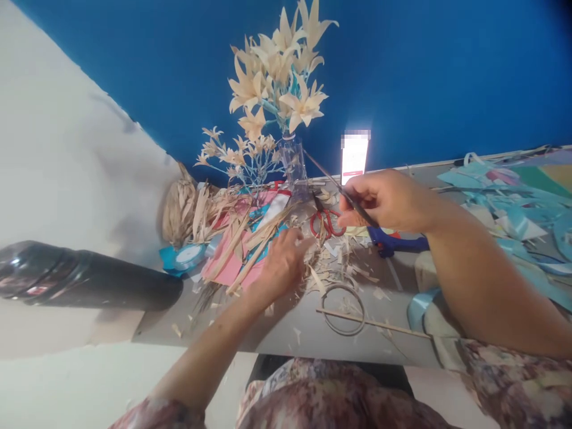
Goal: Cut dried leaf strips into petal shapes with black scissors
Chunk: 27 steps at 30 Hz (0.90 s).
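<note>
the head view looks forward and down, close above the table [286, 333].

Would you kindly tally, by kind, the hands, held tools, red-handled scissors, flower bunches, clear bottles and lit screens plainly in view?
Hands: 2 (left hand, right hand)
Held tools: 1 (slim dark tool)
Red-handled scissors: 1
Flower bunches: 2 (large bunch, small bunch)
Clear bottle: 1
Lit screen: 1
Total: 8
</note>
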Available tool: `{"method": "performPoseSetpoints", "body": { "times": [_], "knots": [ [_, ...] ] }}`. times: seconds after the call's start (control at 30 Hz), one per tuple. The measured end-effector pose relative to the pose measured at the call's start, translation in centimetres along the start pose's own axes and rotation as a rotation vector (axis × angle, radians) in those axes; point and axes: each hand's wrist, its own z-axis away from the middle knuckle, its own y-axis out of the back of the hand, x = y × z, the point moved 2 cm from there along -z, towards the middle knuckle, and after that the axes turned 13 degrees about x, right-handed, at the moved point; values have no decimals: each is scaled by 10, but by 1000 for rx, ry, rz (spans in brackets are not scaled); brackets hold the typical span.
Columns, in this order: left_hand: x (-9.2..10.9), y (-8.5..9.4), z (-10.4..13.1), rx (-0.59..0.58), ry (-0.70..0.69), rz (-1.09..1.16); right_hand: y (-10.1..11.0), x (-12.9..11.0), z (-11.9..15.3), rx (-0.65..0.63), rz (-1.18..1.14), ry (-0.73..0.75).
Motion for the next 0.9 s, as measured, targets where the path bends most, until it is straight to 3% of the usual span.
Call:
{"method": "performPoseSetpoints", "body": {
  "times": [0.1, 0.2, 0.27, 0.33, 0.47, 0.53, 0.57, 0.73, 0.8, 0.9],
  "knots": [
    [12, -10, 13, -66, -198, -2, 3, 0, 0, -9, -6, -6],
    [8, -14, 12, -68, -149, 175, 7, 1, -2, 16, 24, -19],
    [4, -10, 6, -17, -48, 386, 6, 4, -4, 21, 22, -23],
    [3, -5, -3, 8, 140, 662, 3, 9, -7, 3, -24, -43],
    [16, 0, -15, -178, 591, 1434, -15, 23, -13, -129, -301, -170],
    [24, 0, -18, -276, 662, 1733, -29, 28, -15, -183, -465, -195],
    [27, -1, -19, -318, 673, 1832, -35, 30, -16, -151, -529, -203],
    [27, -8, -18, -481, 675, 2014, -67, 34, -16, -48, -676, -378],
    [22, -11, -17, -401, 702, 1969, -77, 36, -15, 1, -734, -443],
    [12, -13, -16, -62, 688, 1818, -87, 40, -13, 123, -740, -465]
  ]
}}
